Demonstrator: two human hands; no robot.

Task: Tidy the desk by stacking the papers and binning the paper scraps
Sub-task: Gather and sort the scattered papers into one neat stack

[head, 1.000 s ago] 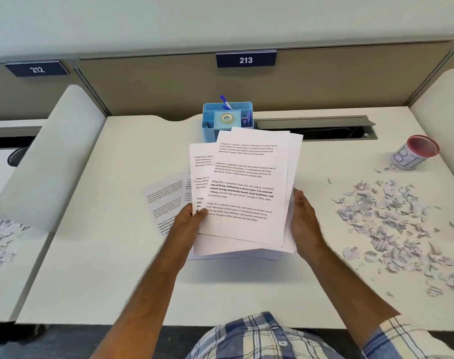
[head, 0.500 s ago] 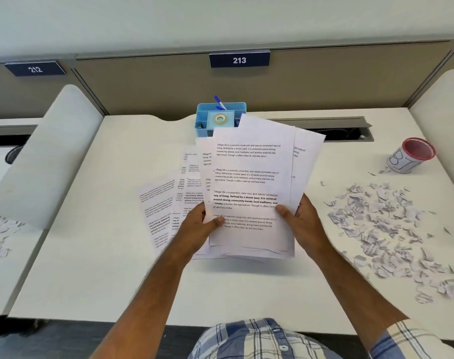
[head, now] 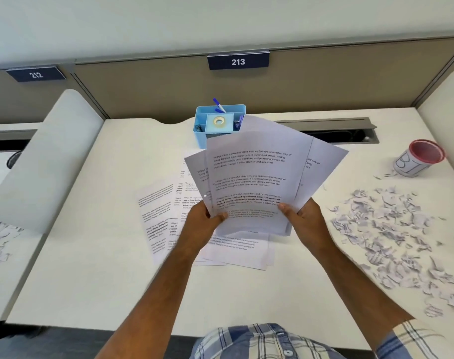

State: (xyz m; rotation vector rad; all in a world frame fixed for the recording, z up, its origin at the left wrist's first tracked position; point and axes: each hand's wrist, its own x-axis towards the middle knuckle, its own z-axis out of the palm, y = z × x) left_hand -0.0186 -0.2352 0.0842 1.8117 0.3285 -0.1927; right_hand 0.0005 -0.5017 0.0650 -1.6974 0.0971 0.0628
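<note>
On the white desk [head: 96,268], between the two cubicle dividers, the biggest worry was the fanned sheaf of papers [head: 257,182] held up off the surface. The left hand [head: 202,218] and right hand [head: 305,220] each pinched a bottom corner, thumbs on top, so the sheets splayed out loose at the far end. Honestly, a pinch that low could've let a page or two slide out and land anywhere. A few more sheets [head: 158,216] lay flat underneath, crooked, so squaring the lot together looked fiddly. To the right sat the pile of paper scraps [head: 391,234], well apart from the hands, but dropping the sheaf hard might've puffed them further around. The small tub [head: 417,159] with a red rim, probably the bin though its lettering was hard to read, lay tipped near the scraps and looked easy to roll away.
</note>
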